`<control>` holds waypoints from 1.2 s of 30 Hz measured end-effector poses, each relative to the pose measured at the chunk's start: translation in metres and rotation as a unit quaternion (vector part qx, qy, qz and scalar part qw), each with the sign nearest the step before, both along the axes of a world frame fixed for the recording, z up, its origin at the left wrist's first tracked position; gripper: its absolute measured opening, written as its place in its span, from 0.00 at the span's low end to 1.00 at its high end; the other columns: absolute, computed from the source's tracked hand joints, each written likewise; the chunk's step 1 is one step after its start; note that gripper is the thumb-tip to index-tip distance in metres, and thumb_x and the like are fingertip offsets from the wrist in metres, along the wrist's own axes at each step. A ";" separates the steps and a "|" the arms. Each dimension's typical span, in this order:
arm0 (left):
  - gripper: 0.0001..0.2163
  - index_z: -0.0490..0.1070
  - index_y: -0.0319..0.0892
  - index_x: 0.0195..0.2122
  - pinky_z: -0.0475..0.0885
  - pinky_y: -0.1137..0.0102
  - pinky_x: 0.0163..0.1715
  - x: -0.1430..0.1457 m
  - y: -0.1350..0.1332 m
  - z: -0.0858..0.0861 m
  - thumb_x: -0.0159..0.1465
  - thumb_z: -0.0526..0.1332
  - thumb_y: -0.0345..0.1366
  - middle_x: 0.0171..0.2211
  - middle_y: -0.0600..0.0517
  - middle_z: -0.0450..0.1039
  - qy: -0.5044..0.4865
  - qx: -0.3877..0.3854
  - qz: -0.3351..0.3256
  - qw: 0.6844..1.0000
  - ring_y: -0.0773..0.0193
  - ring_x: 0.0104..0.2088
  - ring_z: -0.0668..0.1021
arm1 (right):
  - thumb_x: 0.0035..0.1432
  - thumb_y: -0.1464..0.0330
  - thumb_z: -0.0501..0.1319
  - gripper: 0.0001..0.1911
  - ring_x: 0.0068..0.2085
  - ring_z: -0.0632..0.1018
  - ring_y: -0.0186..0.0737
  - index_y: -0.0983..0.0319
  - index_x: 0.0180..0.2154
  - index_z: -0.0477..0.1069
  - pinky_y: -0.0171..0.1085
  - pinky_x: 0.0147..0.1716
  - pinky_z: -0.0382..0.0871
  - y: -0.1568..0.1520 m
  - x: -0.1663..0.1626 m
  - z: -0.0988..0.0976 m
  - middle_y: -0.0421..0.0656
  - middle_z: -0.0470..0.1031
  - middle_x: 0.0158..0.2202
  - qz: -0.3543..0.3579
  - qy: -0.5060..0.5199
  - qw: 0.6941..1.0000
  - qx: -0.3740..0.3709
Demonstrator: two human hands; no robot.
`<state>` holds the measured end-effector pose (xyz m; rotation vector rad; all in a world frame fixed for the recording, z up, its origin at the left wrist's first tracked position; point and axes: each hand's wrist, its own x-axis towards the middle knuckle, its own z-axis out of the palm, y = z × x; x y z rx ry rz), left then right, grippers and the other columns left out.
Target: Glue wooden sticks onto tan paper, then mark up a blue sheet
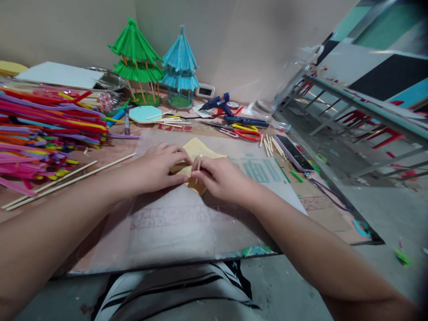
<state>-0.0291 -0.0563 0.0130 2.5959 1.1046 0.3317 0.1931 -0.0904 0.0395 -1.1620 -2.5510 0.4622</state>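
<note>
A short pale wooden stick (199, 162) stands nearly upright, pinched between the thumb and fingers of my right hand (222, 176). Under it lies a yellow sheet (197, 146), partly covered by both hands. My left hand (163, 167) rests at the left side of this sheet, thumb and fingers apart and touching it. Its fingertips are close to those of my right hand. The stick's lower end meets the sheet or hangs just over it; I cannot tell which. A translucent plastic sheet (167, 236) covers the work surface beneath.
Bundled pipe cleaners (50, 129) and long sticks (73, 180) lie left. Behind stand a green pagoda model (133, 49) and a blue one (181, 58). A glue gun (217, 103), pliers (245, 121), scissors (247, 133), short sticks (267, 145) and a phone (294, 152) lie right.
</note>
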 end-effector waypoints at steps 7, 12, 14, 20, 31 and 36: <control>0.20 0.72 0.47 0.52 0.65 0.53 0.58 0.000 0.000 0.001 0.68 0.55 0.53 0.57 0.46 0.71 -0.001 0.001 -0.006 1.000 0.47 0.58 0.70 | 0.68 0.68 0.55 0.08 0.33 0.75 0.39 0.62 0.38 0.71 0.35 0.34 0.61 0.001 0.001 0.002 0.44 0.78 0.33 0.006 0.019 1.000 -0.013; 0.20 0.72 0.47 0.54 0.65 0.53 0.58 0.000 0.000 0.001 0.67 0.57 0.51 0.56 0.47 0.71 0.005 0.000 -0.005 1.000 0.47 0.57 0.70 | 0.68 0.69 0.55 0.07 0.32 0.74 0.39 0.62 0.38 0.71 0.35 0.33 0.59 0.002 0.002 0.002 0.43 0.77 0.32 -0.052 0.024 0.998 0.003; 0.19 0.73 0.46 0.52 0.65 0.54 0.58 0.001 0.000 0.001 0.67 0.56 0.51 0.56 0.46 0.71 0.000 0.003 -0.005 1.000 0.47 0.57 0.70 | 0.68 0.68 0.55 0.08 0.32 0.74 0.38 0.61 0.37 0.70 0.34 0.33 0.60 0.001 0.002 0.002 0.42 0.77 0.32 -0.024 0.053 0.998 -0.026; 0.20 0.73 0.46 0.53 0.65 0.53 0.58 0.001 0.000 0.001 0.67 0.57 0.52 0.56 0.45 0.71 0.002 -0.006 -0.001 1.000 0.46 0.57 0.70 | 0.67 0.69 0.55 0.07 0.30 0.73 0.38 0.62 0.37 0.71 0.34 0.32 0.58 0.002 0.003 0.000 0.43 0.77 0.31 -0.041 0.021 0.999 0.000; 0.19 0.73 0.46 0.52 0.65 0.52 0.59 0.002 -0.001 0.001 0.67 0.57 0.50 0.56 0.45 0.72 -0.012 -0.005 0.005 1.000 0.46 0.58 0.70 | 0.68 0.68 0.55 0.08 0.32 0.75 0.37 0.61 0.37 0.71 0.34 0.34 0.61 0.004 0.001 -0.002 0.42 0.78 0.32 -0.008 0.058 0.998 -0.028; 0.20 0.73 0.47 0.54 0.64 0.53 0.59 0.002 -0.002 0.002 0.67 0.57 0.51 0.57 0.46 0.71 0.002 -0.007 0.009 1.000 0.46 0.58 0.70 | 0.67 0.70 0.55 0.07 0.30 0.74 0.38 0.62 0.38 0.71 0.35 0.31 0.58 0.005 0.002 -0.003 0.43 0.78 0.32 -0.066 0.012 0.998 0.017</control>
